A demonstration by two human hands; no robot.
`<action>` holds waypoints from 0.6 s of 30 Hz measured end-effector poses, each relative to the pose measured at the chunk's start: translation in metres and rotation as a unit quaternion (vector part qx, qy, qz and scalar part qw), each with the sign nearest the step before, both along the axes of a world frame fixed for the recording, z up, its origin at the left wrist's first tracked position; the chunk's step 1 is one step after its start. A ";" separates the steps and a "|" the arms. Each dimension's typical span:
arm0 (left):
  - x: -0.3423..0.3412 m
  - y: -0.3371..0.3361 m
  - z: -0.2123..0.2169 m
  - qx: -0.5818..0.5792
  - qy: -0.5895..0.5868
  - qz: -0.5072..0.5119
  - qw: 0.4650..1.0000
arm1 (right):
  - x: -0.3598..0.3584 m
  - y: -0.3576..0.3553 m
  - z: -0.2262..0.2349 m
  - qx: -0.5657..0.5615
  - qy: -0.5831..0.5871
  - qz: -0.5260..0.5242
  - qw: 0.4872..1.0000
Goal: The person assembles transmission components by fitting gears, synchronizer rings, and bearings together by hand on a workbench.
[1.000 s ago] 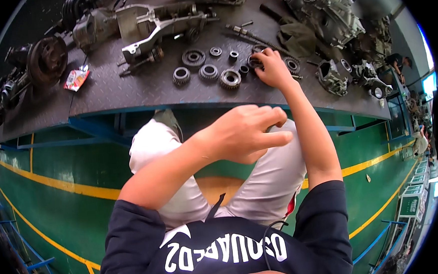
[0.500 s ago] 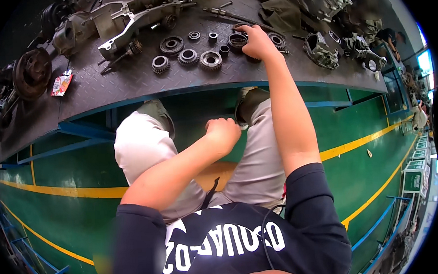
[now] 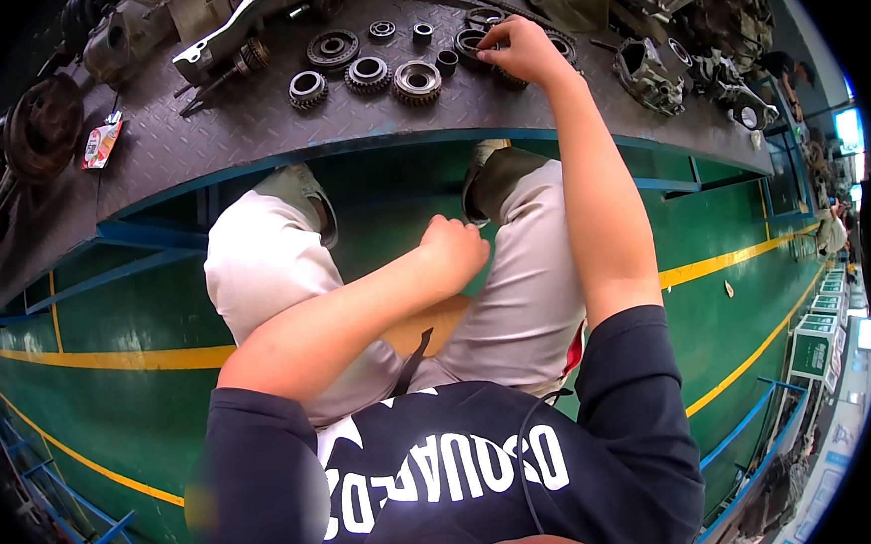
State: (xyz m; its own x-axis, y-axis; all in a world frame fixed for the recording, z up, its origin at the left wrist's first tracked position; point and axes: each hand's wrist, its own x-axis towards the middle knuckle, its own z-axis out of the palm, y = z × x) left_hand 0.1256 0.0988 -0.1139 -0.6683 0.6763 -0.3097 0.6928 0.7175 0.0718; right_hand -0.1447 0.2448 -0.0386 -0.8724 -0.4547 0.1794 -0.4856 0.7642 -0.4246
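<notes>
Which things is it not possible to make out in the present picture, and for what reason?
All in the head view:
Right hand: contact too small to tell whether it grips the dark ring.
Left hand: its back hides the palm and anything inside.
Silver housing: far part cut off by the upper edge.
Gear beside the right hand: partly covered by that hand.
</notes>
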 end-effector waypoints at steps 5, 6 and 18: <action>-0.001 -0.001 0.004 0.004 -0.009 -0.001 1.000 | -0.003 -0.001 -0.003 0.016 0.011 0.001 1.000; -0.001 -0.001 0.005 0.000 -0.012 -0.006 1.000 | -0.003 -0.002 -0.003 0.028 0.022 -0.001 0.999; -0.001 0.003 0.009 -0.015 -0.037 0.001 0.999 | 0.001 -0.014 0.006 0.177 0.095 0.045 0.979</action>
